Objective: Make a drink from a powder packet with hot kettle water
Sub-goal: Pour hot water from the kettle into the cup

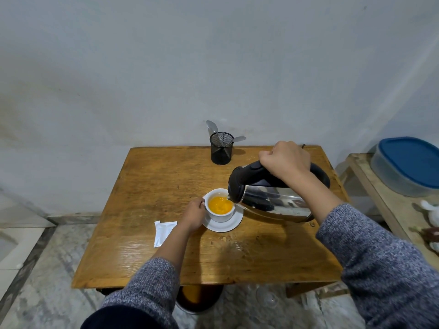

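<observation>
A white cup [219,216] holding orange liquid stands on a white saucer [228,225] near the middle of the wooden table [147,186]. My left hand [194,216] grips the cup's handle on its left side. My right hand [286,161] is closed around the black handle of a steel kettle [273,203], which is tilted left with its spout over the cup's right rim. A white powder packet [164,232] lies flat on the table, left of my left wrist.
A black mesh holder [221,148] with spoons stands at the table's back edge by the wall. A side shelf at the right carries a blue-lidded container [408,165]. A dark round bin [199,296] sits on the floor under the table's front edge.
</observation>
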`<state>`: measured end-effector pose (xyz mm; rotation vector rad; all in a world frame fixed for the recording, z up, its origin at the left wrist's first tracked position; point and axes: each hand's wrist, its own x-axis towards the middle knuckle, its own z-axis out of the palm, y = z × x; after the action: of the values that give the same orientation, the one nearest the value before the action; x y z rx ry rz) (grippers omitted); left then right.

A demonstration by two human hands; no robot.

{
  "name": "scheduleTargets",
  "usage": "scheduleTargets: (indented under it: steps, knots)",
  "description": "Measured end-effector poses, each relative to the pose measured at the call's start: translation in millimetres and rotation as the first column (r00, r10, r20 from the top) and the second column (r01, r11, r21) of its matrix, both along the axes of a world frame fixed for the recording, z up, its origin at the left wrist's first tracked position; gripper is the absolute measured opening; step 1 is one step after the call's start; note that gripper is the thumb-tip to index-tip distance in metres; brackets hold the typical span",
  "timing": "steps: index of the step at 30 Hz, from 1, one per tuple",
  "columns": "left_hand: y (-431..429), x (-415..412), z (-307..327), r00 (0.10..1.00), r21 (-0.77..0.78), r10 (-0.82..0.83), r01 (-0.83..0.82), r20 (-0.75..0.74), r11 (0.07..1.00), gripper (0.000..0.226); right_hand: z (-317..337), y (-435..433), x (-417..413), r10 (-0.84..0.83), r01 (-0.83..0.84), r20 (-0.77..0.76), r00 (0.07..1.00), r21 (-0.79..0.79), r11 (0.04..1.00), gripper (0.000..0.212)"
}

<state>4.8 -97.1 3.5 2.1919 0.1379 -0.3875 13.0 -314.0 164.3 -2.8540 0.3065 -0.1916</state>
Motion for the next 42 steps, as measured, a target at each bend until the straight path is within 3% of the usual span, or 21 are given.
scheduleTargets:
  steps: [42]
  knots:
    - [-4.1,-2.1,-0.7,0.999,-0.014,0.021,-0.021,0.039,1.000,0.029,0.3,-3.5,-0.9,0.027,-0.027,0.021,0.999,-0.012,1.000,0.035]
